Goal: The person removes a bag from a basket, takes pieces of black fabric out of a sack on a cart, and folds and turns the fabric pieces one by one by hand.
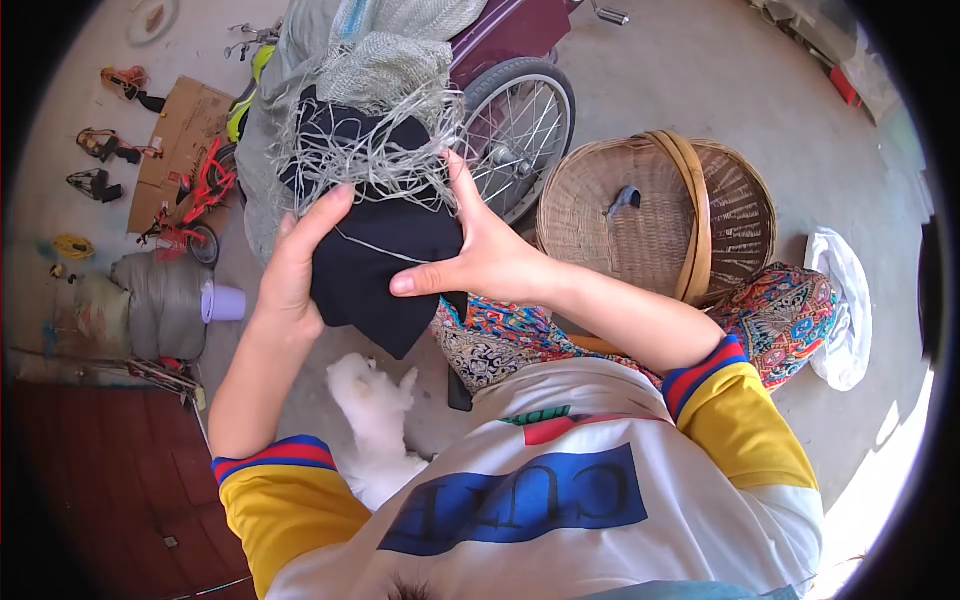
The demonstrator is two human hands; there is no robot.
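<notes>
- The step in hand looks like handling the black cloth (400, 235) at the frayed mouth of the woven sack (390, 75) — whether it is going in or coming out, I cannot tell.
- The cloth hangs between the two hands, its upper part under the loose strands (375, 160) and its lower corner pointing down, clear of the floor.
- The next move, I judge, calls for keeping a firm pinch on the cloth while freeing it from the strands, which could snag.
- The left hand (298, 255) grips the cloth's left side, thumb up along the near face, the other fingers mostly hidden.
- The right hand (490, 250) holds the right side, thumb laid across the front — forefinger stretched up beside the strands, the rest hidden behind.
- Both forearms reach forward and converge on the cloth, the left rising steeply, the right slanting in from past the wicker basket (590, 175).
</notes>
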